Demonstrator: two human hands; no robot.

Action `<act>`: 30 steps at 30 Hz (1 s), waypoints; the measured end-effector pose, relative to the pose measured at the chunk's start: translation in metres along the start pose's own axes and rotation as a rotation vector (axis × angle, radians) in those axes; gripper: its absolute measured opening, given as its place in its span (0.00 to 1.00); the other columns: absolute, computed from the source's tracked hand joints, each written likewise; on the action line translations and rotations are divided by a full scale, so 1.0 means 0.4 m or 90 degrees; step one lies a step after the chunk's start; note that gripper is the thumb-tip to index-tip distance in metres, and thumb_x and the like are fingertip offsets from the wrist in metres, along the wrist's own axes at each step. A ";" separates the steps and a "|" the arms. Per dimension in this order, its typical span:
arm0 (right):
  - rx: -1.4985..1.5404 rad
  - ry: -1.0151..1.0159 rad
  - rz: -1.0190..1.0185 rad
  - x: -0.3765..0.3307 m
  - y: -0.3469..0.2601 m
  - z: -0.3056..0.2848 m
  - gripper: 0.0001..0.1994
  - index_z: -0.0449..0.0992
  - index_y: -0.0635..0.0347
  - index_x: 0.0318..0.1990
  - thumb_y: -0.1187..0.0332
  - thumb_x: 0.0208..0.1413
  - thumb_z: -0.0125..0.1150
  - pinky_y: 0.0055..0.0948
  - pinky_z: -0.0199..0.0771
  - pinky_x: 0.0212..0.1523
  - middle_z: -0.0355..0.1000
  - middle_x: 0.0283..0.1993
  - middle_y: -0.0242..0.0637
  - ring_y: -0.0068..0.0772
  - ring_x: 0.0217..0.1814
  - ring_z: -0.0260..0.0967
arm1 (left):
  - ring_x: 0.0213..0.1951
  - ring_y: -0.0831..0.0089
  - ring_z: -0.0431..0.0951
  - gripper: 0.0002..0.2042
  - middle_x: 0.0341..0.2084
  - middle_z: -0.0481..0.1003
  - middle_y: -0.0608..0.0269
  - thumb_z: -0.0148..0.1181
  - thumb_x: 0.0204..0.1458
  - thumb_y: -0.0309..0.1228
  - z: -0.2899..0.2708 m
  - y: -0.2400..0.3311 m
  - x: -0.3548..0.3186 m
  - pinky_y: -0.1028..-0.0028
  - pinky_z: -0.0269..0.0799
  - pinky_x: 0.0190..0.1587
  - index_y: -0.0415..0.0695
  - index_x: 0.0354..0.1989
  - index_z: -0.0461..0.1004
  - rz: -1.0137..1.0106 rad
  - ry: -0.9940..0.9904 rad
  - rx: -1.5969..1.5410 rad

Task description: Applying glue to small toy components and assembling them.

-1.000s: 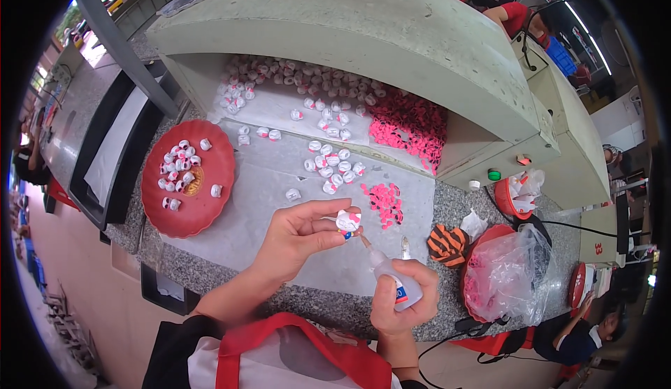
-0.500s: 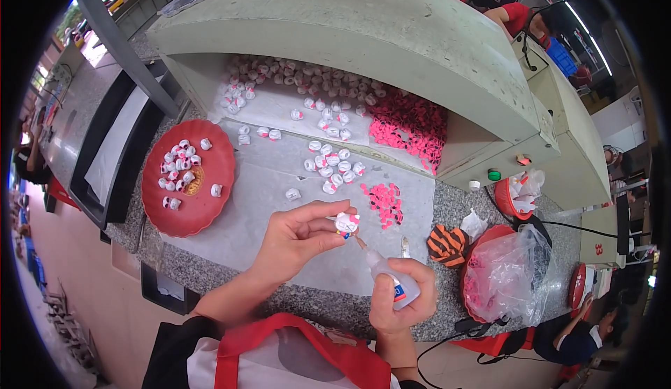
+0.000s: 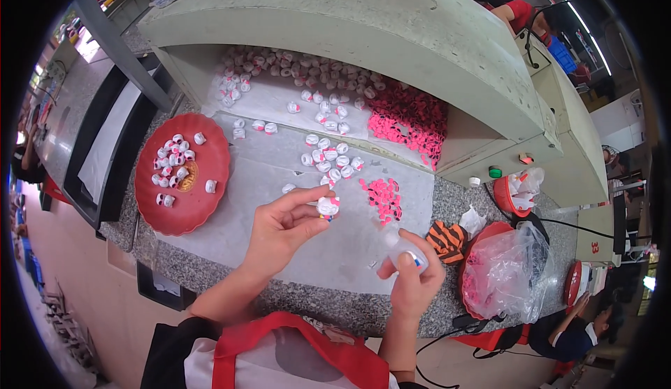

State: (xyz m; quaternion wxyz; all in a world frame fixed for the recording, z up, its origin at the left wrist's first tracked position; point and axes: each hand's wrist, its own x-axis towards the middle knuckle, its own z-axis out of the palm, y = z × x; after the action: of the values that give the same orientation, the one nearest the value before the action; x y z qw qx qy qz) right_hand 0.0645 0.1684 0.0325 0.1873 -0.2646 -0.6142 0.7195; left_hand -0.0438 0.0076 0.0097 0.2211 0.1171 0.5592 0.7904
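Between the thumb and fingers of my left hand [image 3: 283, 229] is a small white figurine [image 3: 328, 206] with pink and a bit of blue and yellow. My right hand [image 3: 416, 281] is wrapped round a translucent squeeze bottle [image 3: 404, 248] with a narrow tip, probably glue. The bottle tip is blurred and stands apart from the figurine. Beyond my hands, a cluster of white figurine heads [image 3: 328, 155] lies on the white sheet [image 3: 265, 200]. Beside them is a small pile of flat pink pieces [image 3: 383, 199].
A red scalloped plate [image 3: 161, 214] with several white heads is at left. A pale green shelf [image 3: 335, 22] spans the back, sheltering many heads and a pink heap [image 3: 412, 127]. At right are an orange-striped cloth [image 3: 446, 241], a plastic-covered red dish [image 3: 479, 305] and a red cup [image 3: 503, 197].
The bottle tip has pulled away from the figurine as my right hand moved right and up. My left hand has shifted slightly left and up, still gripping the figurine.
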 end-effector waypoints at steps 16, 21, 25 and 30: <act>-0.659 -0.035 -0.172 0.217 0.164 -0.014 0.07 0.73 0.62 0.28 0.70 0.39 0.62 0.26 0.66 0.31 0.71 0.30 0.38 0.31 0.29 0.69 | 0.41 0.69 0.74 0.21 0.43 0.70 0.55 0.52 0.43 0.13 -0.012 -0.046 0.005 0.77 0.69 0.43 0.35 0.49 0.64 -0.041 0.012 -0.026; -0.206 -0.055 -0.046 0.101 0.034 0.029 0.04 0.72 0.65 0.27 0.79 0.41 0.59 0.17 0.63 0.28 0.70 0.28 0.32 0.18 0.26 0.65 | 0.42 0.75 0.71 0.20 0.43 0.68 0.58 0.51 0.43 0.12 0.017 -0.060 0.001 0.80 0.68 0.43 0.36 0.49 0.65 0.006 -0.019 0.023; -0.204 -0.188 -0.192 0.050 0.002 0.085 0.04 0.72 0.65 0.27 0.81 0.41 0.60 0.13 0.62 0.27 0.69 0.26 0.29 0.14 0.26 0.63 | 0.43 0.78 0.68 0.20 0.45 0.65 0.59 0.50 0.43 0.10 0.034 -0.050 -0.008 0.81 0.68 0.45 0.36 0.47 0.66 0.078 -0.039 0.063; -0.218 -0.087 -0.123 0.038 -0.004 0.083 0.06 0.72 0.65 0.27 0.80 0.40 0.62 0.12 0.61 0.27 0.69 0.26 0.29 0.13 0.27 0.62 | 0.45 0.75 0.69 0.20 0.45 0.64 0.58 0.50 0.43 0.10 0.044 -0.030 -0.018 0.79 0.68 0.46 0.35 0.47 0.66 0.077 -0.064 0.074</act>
State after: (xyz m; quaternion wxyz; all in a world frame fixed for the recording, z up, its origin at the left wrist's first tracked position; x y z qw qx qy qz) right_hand 0.0319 0.1516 0.0354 0.1653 -0.1831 -0.7612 0.5998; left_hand -0.0272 0.0222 0.0051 0.1940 0.2029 0.5841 0.7616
